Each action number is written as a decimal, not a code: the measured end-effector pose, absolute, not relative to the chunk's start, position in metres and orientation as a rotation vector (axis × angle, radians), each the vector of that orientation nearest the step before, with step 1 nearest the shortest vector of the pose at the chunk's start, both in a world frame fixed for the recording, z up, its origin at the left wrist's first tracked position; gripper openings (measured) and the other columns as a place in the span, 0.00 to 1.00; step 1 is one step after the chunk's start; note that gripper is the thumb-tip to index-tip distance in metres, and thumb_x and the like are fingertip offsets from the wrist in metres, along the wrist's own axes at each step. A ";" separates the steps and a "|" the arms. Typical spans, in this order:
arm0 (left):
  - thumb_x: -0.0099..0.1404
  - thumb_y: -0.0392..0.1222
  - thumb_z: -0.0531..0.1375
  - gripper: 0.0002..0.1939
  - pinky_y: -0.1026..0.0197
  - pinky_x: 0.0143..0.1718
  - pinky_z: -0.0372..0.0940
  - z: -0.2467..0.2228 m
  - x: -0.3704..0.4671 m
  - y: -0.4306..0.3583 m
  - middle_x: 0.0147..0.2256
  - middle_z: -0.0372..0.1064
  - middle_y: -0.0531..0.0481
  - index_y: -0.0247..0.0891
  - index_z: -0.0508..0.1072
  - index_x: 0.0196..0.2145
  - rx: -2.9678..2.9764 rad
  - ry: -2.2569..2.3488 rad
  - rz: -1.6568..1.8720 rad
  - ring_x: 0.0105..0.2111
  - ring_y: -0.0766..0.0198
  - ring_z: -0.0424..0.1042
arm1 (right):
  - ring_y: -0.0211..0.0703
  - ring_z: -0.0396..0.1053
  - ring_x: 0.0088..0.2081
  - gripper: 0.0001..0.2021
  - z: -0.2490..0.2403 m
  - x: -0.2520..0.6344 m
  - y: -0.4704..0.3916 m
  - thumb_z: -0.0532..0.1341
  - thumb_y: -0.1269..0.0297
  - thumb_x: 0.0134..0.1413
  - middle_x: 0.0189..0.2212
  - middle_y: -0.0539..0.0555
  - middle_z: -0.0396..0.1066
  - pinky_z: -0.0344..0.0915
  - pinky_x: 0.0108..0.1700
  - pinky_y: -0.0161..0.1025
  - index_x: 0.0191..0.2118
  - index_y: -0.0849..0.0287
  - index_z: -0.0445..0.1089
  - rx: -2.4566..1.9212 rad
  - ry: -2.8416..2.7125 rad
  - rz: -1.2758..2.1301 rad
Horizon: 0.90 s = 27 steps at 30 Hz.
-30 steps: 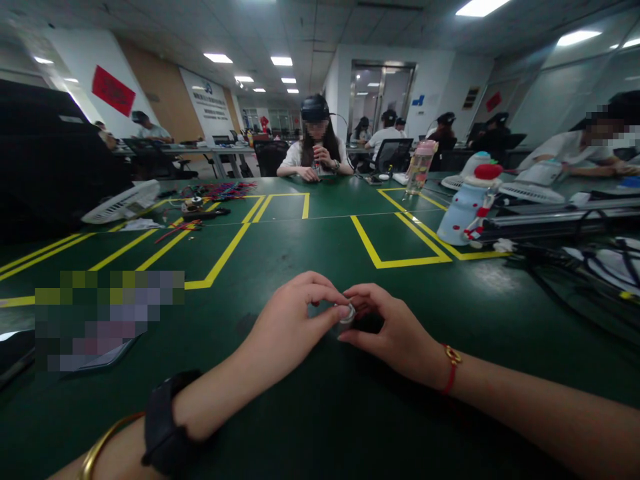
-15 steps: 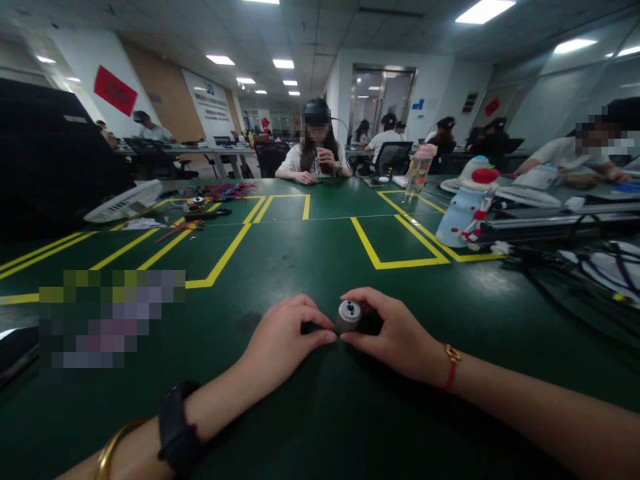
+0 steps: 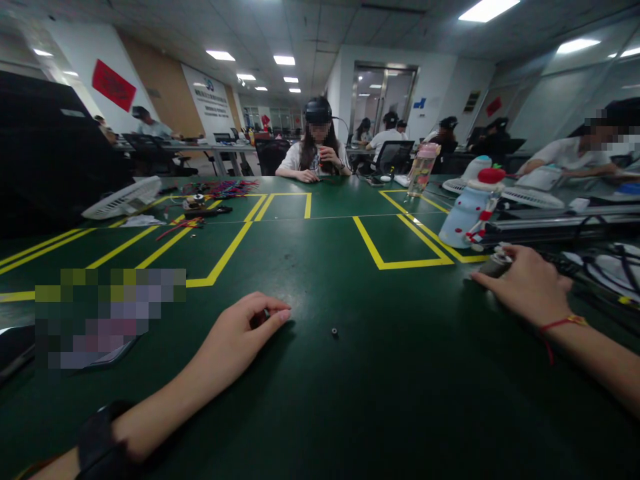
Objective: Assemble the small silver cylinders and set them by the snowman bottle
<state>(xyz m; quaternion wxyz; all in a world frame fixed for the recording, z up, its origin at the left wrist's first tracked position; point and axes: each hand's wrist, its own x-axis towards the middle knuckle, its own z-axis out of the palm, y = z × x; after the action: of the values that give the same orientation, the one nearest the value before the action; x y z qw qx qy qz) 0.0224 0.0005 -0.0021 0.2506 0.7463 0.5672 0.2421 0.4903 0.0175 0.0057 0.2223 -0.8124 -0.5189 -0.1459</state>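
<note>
Low over the green table, my left hand (image 3: 239,338) has its thumb and index fingertip pressed together, with nothing visible between them. Out to the right, my right hand (image 3: 535,287) grips a small grey metal cylinder (image 3: 495,265) between thumb and fingers. The cylinder is tilted, and its light end faces up beside my index finger. A tiny dark ring-shaped metal part (image 3: 335,332) with a hole in its middle lies on the table between my hands, touched by neither.
Yellow tape lines (image 3: 415,265) mark the table. A light blue bottle (image 3: 464,217) and black cables (image 3: 607,267) are near my right hand. At the left are coloured wires (image 3: 225,191) and a white fan (image 3: 125,200). A person (image 3: 317,150) sits opposite.
My right hand has carried the metal cylinder from the middle far to the right. My left hand has moved left and its fingertips have closed. The tiny ring-shaped part now shows.
</note>
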 end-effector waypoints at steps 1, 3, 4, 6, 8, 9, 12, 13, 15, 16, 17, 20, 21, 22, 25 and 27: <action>0.65 0.55 0.55 0.16 0.56 0.36 0.64 -0.002 0.024 0.001 0.37 0.71 0.50 0.43 0.75 0.40 2.038 1.545 0.658 0.35 0.58 0.71 | 0.64 0.55 0.57 0.37 0.005 0.472 0.014 0.63 0.48 0.46 0.56 0.71 0.59 0.53 0.53 0.56 0.58 0.66 0.59 -2.175 -1.514 -0.537; 0.65 0.55 0.54 0.17 0.56 0.37 0.64 -0.001 0.025 0.000 0.37 0.71 0.49 0.42 0.75 0.39 2.042 1.552 0.663 0.36 0.57 0.71 | 0.63 0.48 0.61 0.34 0.004 0.421 0.005 0.60 0.48 0.50 0.60 0.67 0.54 0.48 0.55 0.59 0.59 0.61 0.59 -1.933 -1.795 -0.618; 0.65 0.55 0.54 0.17 0.55 0.37 0.64 -0.001 0.025 0.000 0.38 0.71 0.49 0.42 0.75 0.39 2.040 1.552 0.668 0.36 0.57 0.71 | 0.61 0.49 0.61 0.29 0.002 0.393 0.001 0.58 0.47 0.53 0.60 0.63 0.54 0.49 0.55 0.59 0.58 0.57 0.62 -1.796 -1.969 -0.512; 0.66 0.55 0.54 0.17 0.55 0.38 0.65 0.000 0.024 -0.001 0.38 0.71 0.49 0.42 0.75 0.39 2.048 1.539 0.678 0.37 0.56 0.71 | 0.58 0.51 0.60 0.25 -0.001 0.338 -0.007 0.57 0.44 0.53 0.62 0.57 0.53 0.50 0.54 0.58 0.55 0.47 0.66 -1.546 -2.255 -0.179; 0.66 0.55 0.53 0.17 0.55 0.39 0.65 0.000 0.023 -0.001 0.38 0.71 0.49 0.42 0.75 0.39 2.075 1.516 0.685 0.38 0.56 0.71 | 0.58 0.50 0.60 0.20 -0.004 0.297 -0.012 0.58 0.44 0.52 0.62 0.51 0.53 0.50 0.54 0.58 0.49 0.42 0.71 -1.368 -2.381 0.061; 0.66 0.55 0.53 0.17 0.55 0.39 0.65 0.000 0.023 -0.002 0.38 0.71 0.49 0.42 0.75 0.39 2.087 1.512 0.687 0.38 0.56 0.71 | 0.58 0.50 0.60 0.17 -0.004 0.284 -0.012 0.58 0.44 0.52 0.62 0.49 0.54 0.50 0.54 0.58 0.45 0.41 0.73 -1.317 -2.401 0.130; 0.66 0.54 0.53 0.16 0.55 0.37 0.65 0.000 0.023 -0.002 0.37 0.72 0.49 0.43 0.75 0.39 2.103 1.517 0.686 0.37 0.56 0.71 | 0.54 0.53 0.59 0.12 0.003 0.284 -0.006 0.57 0.49 0.56 0.58 0.47 0.61 0.50 0.54 0.57 0.37 0.44 0.76 -1.326 -2.343 0.186; 0.66 0.54 0.53 0.16 0.56 0.37 0.65 0.000 0.023 -0.002 0.36 0.72 0.49 0.43 0.75 0.39 2.102 1.522 0.688 0.36 0.57 0.71 | 0.53 0.55 0.57 0.12 0.009 0.296 -0.002 0.57 0.50 0.56 0.56 0.48 0.63 0.50 0.54 0.56 0.37 0.45 0.75 -1.370 -2.292 0.149; 0.66 0.53 0.53 0.16 0.57 0.36 0.65 0.000 0.024 -0.002 0.36 0.73 0.50 0.42 0.75 0.38 2.096 1.527 0.696 0.36 0.57 0.72 | 0.51 0.58 0.55 0.14 0.021 0.336 0.006 0.55 0.50 0.57 0.53 0.51 0.66 0.51 0.54 0.54 0.37 0.49 0.75 -1.505 -2.155 -0.029; 0.66 0.53 0.53 0.16 0.57 0.36 0.65 0.000 0.024 -0.002 0.36 0.73 0.50 0.43 0.75 0.38 2.093 1.529 0.704 0.36 0.57 0.72 | 0.50 0.60 0.54 0.15 0.027 0.360 0.010 0.55 0.51 0.57 0.52 0.52 0.67 0.51 0.54 0.52 0.37 0.51 0.75 -1.583 -2.074 -0.161; 0.66 0.53 0.53 0.15 0.57 0.36 0.65 0.000 0.025 -0.001 0.36 0.73 0.50 0.43 0.76 0.38 2.090 1.530 0.710 0.36 0.57 0.72 | 0.49 0.61 0.53 0.16 0.033 0.385 0.012 0.54 0.51 0.57 0.50 0.54 0.68 0.52 0.54 0.51 0.37 0.54 0.75 -1.672 -1.992 -0.305; 0.66 0.53 0.53 0.16 0.57 0.36 0.65 0.000 0.026 -0.001 0.36 0.73 0.50 0.42 0.76 0.37 2.090 1.531 0.709 0.35 0.58 0.72 | 0.53 0.63 0.51 0.19 0.043 0.454 0.016 0.51 0.52 0.58 0.48 0.58 0.70 0.55 0.48 0.49 0.41 0.57 0.73 -2.066 -1.727 -0.606; 0.66 0.53 0.53 0.16 0.57 0.36 0.65 0.000 0.026 -0.001 0.36 0.73 0.50 0.42 0.76 0.37 2.090 1.533 0.705 0.35 0.58 0.71 | 0.55 0.65 0.50 0.20 0.044 0.471 0.016 0.50 0.50 0.57 0.47 0.59 0.70 0.56 0.45 0.50 0.43 0.56 0.73 -2.231 -1.640 -0.611; 0.66 0.53 0.53 0.16 0.57 0.36 0.65 0.000 0.026 -0.001 0.36 0.73 0.50 0.42 0.76 0.37 2.088 1.536 0.702 0.35 0.58 0.71 | 0.57 0.66 0.47 0.21 0.044 0.485 0.016 0.49 0.49 0.57 0.46 0.59 0.71 0.56 0.42 0.50 0.44 0.54 0.72 -2.383 -1.563 -0.571; 0.66 0.53 0.54 0.16 0.56 0.38 0.65 0.000 0.025 -0.002 0.37 0.72 0.49 0.42 0.76 0.38 2.081 1.538 0.700 0.37 0.57 0.71 | 0.56 0.67 0.41 0.23 0.042 0.505 0.016 0.50 0.45 0.54 0.43 0.59 0.73 0.56 0.36 0.46 0.46 0.51 0.72 -2.575 -1.470 -0.404; 0.66 0.53 0.54 0.16 0.56 0.39 0.65 -0.001 0.024 -0.003 0.37 0.72 0.49 0.42 0.76 0.38 2.081 1.535 0.697 0.38 0.57 0.71 | 0.54 0.67 0.39 0.23 0.041 0.509 0.017 0.51 0.45 0.53 0.42 0.60 0.73 0.56 0.35 0.43 0.46 0.52 0.73 -2.531 -1.487 -0.393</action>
<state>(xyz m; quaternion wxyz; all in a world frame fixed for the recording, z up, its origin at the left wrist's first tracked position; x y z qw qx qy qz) 0.0242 -0.0027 -0.0006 0.2297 0.7561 0.5579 0.2535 0.5093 0.0172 0.0407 0.0895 -0.8511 -0.5001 -0.1322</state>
